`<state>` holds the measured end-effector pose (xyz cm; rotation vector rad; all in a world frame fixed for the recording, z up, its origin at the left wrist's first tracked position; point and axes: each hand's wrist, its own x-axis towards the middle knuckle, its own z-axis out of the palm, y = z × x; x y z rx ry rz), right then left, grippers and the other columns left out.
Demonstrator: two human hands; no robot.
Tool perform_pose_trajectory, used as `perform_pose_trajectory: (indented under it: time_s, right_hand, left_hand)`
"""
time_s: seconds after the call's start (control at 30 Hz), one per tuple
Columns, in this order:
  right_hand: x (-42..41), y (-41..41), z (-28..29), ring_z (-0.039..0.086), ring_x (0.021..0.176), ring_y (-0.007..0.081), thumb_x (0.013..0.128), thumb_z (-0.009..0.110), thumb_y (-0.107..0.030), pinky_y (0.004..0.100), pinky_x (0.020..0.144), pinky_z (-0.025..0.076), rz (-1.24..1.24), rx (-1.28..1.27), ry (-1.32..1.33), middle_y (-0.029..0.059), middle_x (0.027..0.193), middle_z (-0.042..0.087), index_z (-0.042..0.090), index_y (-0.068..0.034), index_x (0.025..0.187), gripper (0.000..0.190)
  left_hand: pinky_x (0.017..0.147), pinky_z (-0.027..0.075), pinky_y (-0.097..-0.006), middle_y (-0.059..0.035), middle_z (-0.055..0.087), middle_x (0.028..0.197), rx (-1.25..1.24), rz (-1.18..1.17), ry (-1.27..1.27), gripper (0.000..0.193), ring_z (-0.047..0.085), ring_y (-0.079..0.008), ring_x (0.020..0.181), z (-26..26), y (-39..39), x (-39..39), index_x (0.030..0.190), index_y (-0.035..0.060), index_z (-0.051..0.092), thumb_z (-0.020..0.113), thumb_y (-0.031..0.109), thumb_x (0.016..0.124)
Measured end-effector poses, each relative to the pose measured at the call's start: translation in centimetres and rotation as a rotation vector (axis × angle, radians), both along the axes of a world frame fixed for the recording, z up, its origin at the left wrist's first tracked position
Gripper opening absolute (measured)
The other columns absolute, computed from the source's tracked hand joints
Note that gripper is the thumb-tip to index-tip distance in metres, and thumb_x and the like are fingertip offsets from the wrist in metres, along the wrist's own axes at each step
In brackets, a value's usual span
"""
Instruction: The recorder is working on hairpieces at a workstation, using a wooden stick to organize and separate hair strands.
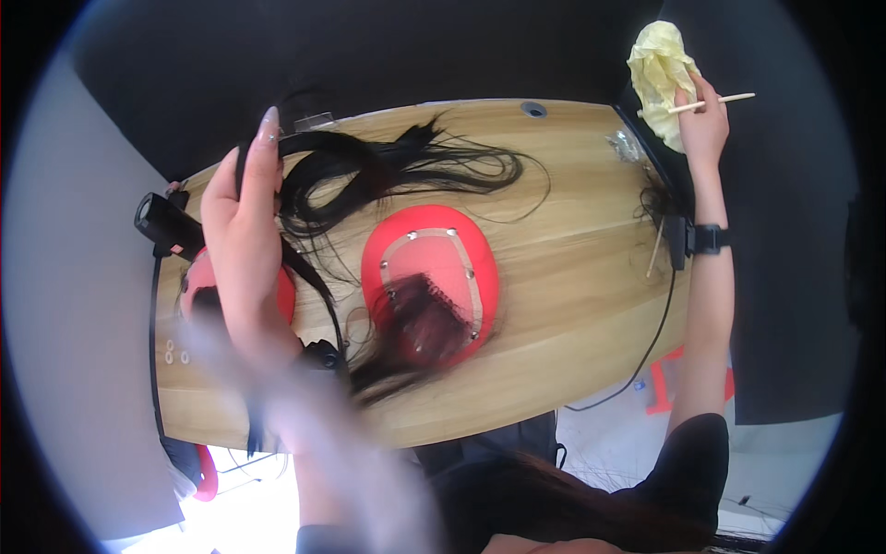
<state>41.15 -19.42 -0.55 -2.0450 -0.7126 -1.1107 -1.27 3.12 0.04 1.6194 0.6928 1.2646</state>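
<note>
My left hand (246, 208) is raised over the left side of the table. Its fingers are closed around what looks like a lock of black hair, mostly hidden. Beside it lies a long looped bundle of black hair (394, 163). At the far right, my right hand (702, 128) grips a thin pale stick (737, 98) and a crumpled yellow sheet (657, 62) past the table's edge. Between the hands sits a red wig block (377, 239) with a pinned mesh cap (429, 256). Dark hair (422, 325) is fixed to the mesh's lower part and trails left.
A second red block (286, 294) stands partly behind my left hand. Close by are a black cylinder (169, 225) and small pale rings (185, 356). A clear plastic packet (626, 147) lies near the right edge of the wooden table (574, 277). A black cable (651, 370) hangs from my right wrist.
</note>
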Motion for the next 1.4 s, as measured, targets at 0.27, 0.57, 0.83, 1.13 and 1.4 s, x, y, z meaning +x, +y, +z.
perform_pose_trajectory:
  time_s: [0.27,0.57,0.83,1.13,1.4]
  right_hand:
    - [-5.9,-8.7,-3.8,0.062,0.075,0.0254,0.057,0.063,0.006,0.0326,0.068,0.049,0.160,-0.957,0.654,0.0129,0.077,0.063,0.065,-0.005,0.077,0.023]
    - [-1.7,-4.8,-11.2,0.063,0.073,0.0224,0.060,0.067,-0.001,0.0306,0.064,0.049,0.083,-0.679,0.647,0.0113,0.072,0.063,0.064,-0.002,0.077,0.018]
    - [-1.3,-1.3,-11.9,0.063,0.074,0.0163,0.075,0.066,-0.013,0.0266,0.067,0.050,0.377,-0.462,0.588,0.0105,0.087,0.065,0.058,0.000,0.109,0.037]
    - [-12.2,3.6,3.7,0.062,0.058,0.0115,0.092,0.044,-0.026,0.0201,0.049,0.050,0.652,-0.228,0.908,0.0111,0.084,0.066,0.056,0.000,0.103,0.031]
    - [-18.6,7.9,2.6,0.058,0.059,0.0080,0.087,0.055,-0.018,0.0184,0.048,0.042,1.255,0.121,0.626,0.0088,0.081,0.067,0.062,-0.001,0.096,0.020]
  left_hand:
    - [0.054,0.026,-0.0166,0.0082,0.042,0.068,0.040,0.020,0.017,0.031,0.032,-0.0014,0.060,-0.2,-0.4,0.4,0.107,0.0042,0.062,0.052,0.028,0.090]
    - [0.054,0.024,-0.0159,0.0082,0.041,0.068,0.014,-0.048,0.067,0.028,0.032,-0.0004,0.061,-0.4,0.0,0.5,0.098,0.0020,0.063,0.052,0.027,0.091]
    - [0.056,0.025,-0.0167,0.0075,0.042,0.067,-0.005,-0.076,0.061,0.026,0.033,-0.0019,0.062,0.1,-0.6,0.5,0.079,0.0031,0.058,0.054,0.027,0.090]
    - [0.049,0.025,-0.0178,0.0080,0.041,0.063,0.002,-0.145,0.091,0.029,0.033,-0.0007,0.056,-0.3,-1.2,0.8,0.072,0.0041,0.056,0.056,0.028,0.089]
    - [0.048,0.027,-0.0189,0.0067,0.043,0.060,0.078,-0.207,0.132,0.034,0.034,-0.0013,0.055,-0.8,-1.4,1.9,0.069,0.0027,0.053,0.055,0.029,0.090]
